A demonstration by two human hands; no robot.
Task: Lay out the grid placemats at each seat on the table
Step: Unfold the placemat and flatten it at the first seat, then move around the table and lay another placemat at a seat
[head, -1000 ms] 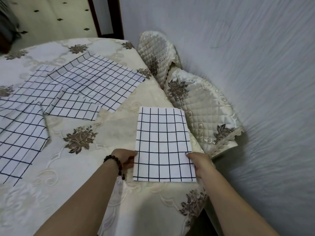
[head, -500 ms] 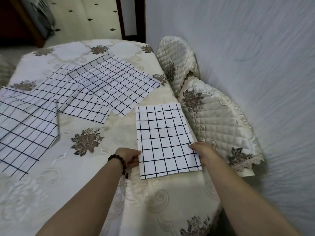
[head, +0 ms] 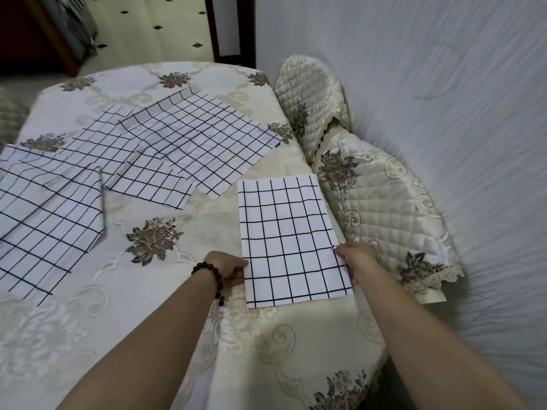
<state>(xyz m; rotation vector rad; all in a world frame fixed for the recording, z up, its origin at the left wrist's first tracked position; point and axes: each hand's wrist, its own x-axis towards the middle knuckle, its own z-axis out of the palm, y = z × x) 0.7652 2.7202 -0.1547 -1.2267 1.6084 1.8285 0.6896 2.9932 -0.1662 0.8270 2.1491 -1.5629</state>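
A white placemat with a black grid (head: 291, 238) lies flat near the table's right edge, beside the quilted chair. My left hand (head: 226, 266), a bead bracelet on its wrist, pinches the mat's left edge near the front. My right hand (head: 356, 258) grips its right edge. Further placemats lie on the cream floral tablecloth (head: 154, 291): a large one (head: 204, 143) at the back centre overlapping another (head: 103, 140), a smaller one (head: 151, 184) in front of them, and one (head: 44, 214) at the left.
A chair with a quilted cream cover (head: 379, 202) stands tight against the table's right side, with a pale textured wall (head: 444, 84) behind it. A dark door frame (head: 217, 28) and tiled floor lie beyond the far table edge.
The view has shifted and the held placemat now sits slightly farther from me, closer to the chair. Both hands have stayed on its side edges.
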